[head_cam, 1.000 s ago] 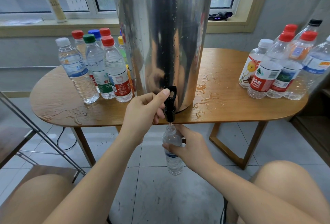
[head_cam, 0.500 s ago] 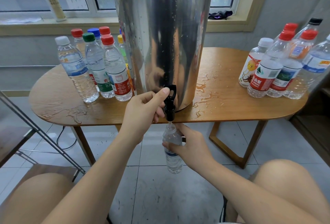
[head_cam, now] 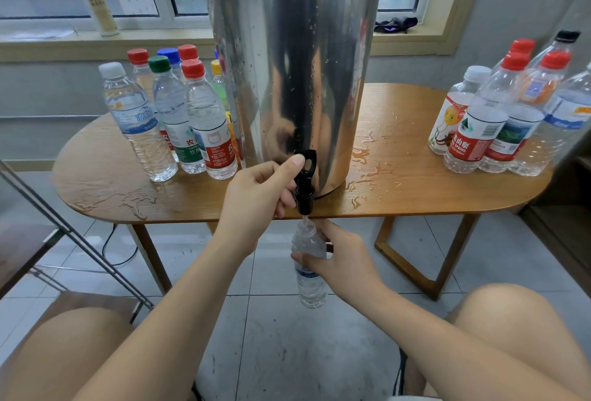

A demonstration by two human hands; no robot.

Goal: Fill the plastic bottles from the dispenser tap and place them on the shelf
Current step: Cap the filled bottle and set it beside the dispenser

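A tall steel dispenser point(head_cam: 294, 74) stands on the wooden table point(head_cam: 108, 176), its black tap point(head_cam: 305, 181) hanging over the front edge. My left hand point(head_cam: 256, 195) grips the tap lever, thumb on top. Below the spout my right hand point(head_cam: 340, 264) holds an uncapped clear plastic bottle point(head_cam: 308, 260) upright, its mouth just under the tap. A thin stream runs into the neck. How full the bottle is I cannot tell.
Several capped bottles point(head_cam: 179, 119) stand left of the dispenser, and several more bottles point(head_cam: 505, 119) stand at the table's right end. Water puddles lie on the tabletop. A metal shelf frame point(head_cam: 73, 240) slants at the left. My knees sit below, over tiled floor.
Both hands hold their places at the tap and bottle. The view has shifted only slightly.
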